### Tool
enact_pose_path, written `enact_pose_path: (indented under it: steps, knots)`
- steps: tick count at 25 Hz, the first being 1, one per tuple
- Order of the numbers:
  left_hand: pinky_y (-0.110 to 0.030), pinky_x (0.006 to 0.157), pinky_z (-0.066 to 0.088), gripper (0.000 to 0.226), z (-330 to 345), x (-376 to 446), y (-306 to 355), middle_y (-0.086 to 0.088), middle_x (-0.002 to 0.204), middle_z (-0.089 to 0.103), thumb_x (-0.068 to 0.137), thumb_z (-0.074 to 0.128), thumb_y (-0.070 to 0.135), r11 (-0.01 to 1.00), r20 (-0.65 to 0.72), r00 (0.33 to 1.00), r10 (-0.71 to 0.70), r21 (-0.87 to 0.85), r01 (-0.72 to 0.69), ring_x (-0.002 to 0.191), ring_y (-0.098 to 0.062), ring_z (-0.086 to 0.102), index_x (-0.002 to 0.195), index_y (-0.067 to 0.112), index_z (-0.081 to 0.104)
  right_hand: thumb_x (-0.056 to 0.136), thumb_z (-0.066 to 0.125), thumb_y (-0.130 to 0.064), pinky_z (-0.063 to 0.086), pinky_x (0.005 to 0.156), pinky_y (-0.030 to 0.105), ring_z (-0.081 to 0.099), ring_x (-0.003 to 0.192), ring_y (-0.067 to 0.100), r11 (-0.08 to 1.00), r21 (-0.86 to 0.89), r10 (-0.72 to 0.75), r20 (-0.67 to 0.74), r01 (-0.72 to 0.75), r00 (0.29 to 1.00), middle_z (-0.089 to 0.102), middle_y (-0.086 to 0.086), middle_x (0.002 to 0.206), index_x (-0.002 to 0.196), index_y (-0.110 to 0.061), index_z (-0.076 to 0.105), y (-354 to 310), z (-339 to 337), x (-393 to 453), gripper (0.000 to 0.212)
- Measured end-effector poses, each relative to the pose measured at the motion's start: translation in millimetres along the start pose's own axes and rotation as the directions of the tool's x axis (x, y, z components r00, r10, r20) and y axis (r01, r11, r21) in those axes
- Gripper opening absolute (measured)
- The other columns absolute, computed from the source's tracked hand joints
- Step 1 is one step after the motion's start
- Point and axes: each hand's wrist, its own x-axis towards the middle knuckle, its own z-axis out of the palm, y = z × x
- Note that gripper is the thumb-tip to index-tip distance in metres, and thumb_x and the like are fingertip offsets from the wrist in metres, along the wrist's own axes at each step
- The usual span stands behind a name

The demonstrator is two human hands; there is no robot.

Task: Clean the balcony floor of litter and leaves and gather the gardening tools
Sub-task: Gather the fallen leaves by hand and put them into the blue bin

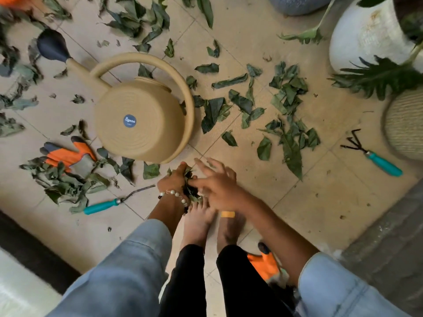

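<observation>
My left hand is closed around a bunch of green leaves just above my bare feet. Spread flat, my right hand presses against the same bunch from the right. Green leaves lie scattered over the beige tiled floor. A tan watering can lies tipped over beyond my hands. One teal-handled fork tool rests to my left, and a teal-handled hand rake rests at the right. An orange and grey glove sits left among leaves. A second orange glove shows behind my right leg.
A large white pot, a ribbed beige pot and a grey pot stand at the right and top. A dark raised ledge runs along the right. A dark strip and a white surface border the lower left.
</observation>
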Motion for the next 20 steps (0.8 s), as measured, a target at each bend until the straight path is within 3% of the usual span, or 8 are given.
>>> enact_pose_path:
  steps: [2,3,6,10,12,15,18,20]
  knots:
    - [-0.022,0.04,0.042,0.022,-14,11,3,-0.012,0.061,0.054,0.085,0.073,0.016,0.996,-0.04,0.999,0.015,-0.086,-0.018,0.031,-0.017,0.045,0.075,0.003,0.058,0.093,0.053,-0.006,0.032,0.11,0.026,0.039,0.132,0.005,0.885,0.465,0.058,-0.091,-0.009,0.994,0.055,-0.009,0.134,0.113,-0.029,0.067,10,-10,4,0.034]
    - [-0.02,0.039,0.039,0.023,-20,16,6,-0.012,0.059,0.051,0.086,0.072,0.014,0.995,-0.035,0.999,0.036,-0.093,-0.039,0.03,-0.016,0.042,0.073,0.003,0.057,0.09,0.057,-0.005,0.041,0.103,0.022,0.051,0.123,0.009,0.864,0.503,0.163,-0.241,-0.021,0.957,0.063,-0.006,0.123,0.111,-0.022,0.068,26,-12,15,0.029]
    - [-0.02,0.038,0.038,0.022,-32,29,7,-0.011,0.057,0.052,0.088,0.07,0.012,0.994,-0.032,0.994,0.102,-0.028,-0.102,0.031,-0.016,0.04,0.074,0.0,0.057,0.085,0.067,-0.017,0.035,0.104,0.035,0.04,0.131,0.032,0.935,0.056,0.332,-0.475,-0.349,0.815,0.046,0.014,0.14,0.135,-0.013,0.049,74,-9,56,0.053]
    - [-0.022,0.038,0.038,0.024,-35,49,-5,-0.012,0.055,0.053,0.087,0.071,0.016,0.992,-0.055,0.991,0.124,0.022,-0.123,0.032,-0.017,0.042,0.077,-0.003,0.061,0.085,0.064,-0.042,0.013,0.116,0.044,0.009,0.142,0.04,0.829,-0.4,0.286,-0.298,-0.391,0.911,0.01,0.026,0.155,0.151,-0.016,0.019,93,9,96,0.084]
    - [-0.021,0.038,0.039,0.024,-32,58,-10,-0.012,0.054,0.052,0.087,0.071,0.019,0.994,-0.041,0.994,0.102,0.03,-0.101,0.033,-0.017,0.042,0.081,-0.004,0.063,0.086,0.065,-0.04,0.024,0.113,0.046,0.02,0.139,0.042,0.741,-0.592,0.176,-0.285,-0.317,0.942,0.022,0.029,0.15,0.147,-0.01,0.029,94,36,100,0.077]
    - [-0.021,0.038,0.04,0.026,-26,60,-13,-0.012,0.054,0.051,0.088,0.07,0.021,0.994,-0.003,0.997,0.081,0.069,-0.08,0.031,-0.017,0.041,0.086,-0.004,0.066,0.085,0.056,-0.014,0.054,0.087,0.039,0.056,0.113,0.037,0.641,-0.747,-0.106,-0.31,-0.174,0.945,0.058,0.026,0.122,0.119,-0.004,0.063,104,68,95,0.036]
    - [-0.021,0.036,0.042,0.025,-21,64,-14,-0.011,0.046,0.051,0.087,0.071,0.021,0.988,0.01,0.994,0.107,0.109,-0.108,0.029,-0.017,0.042,0.082,-0.002,0.066,0.073,0.06,-0.003,0.054,0.059,0.029,0.065,0.083,0.028,0.623,-0.782,-0.375,-0.339,-0.036,0.863,0.068,0.017,0.088,0.083,-0.003,0.073,119,56,101,0.016]
    - [-0.022,0.037,0.043,0.025,-19,65,-13,-0.01,0.045,0.052,0.087,0.072,0.022,0.985,0.021,0.994,0.107,0.134,-0.109,0.029,-0.018,0.043,0.076,0.0,0.064,0.065,0.07,0.003,0.051,0.053,0.027,0.063,0.072,0.025,0.715,-0.699,-0.331,-0.343,-0.004,0.879,0.067,0.013,0.077,0.074,-0.003,0.071,116,39,107,0.011]
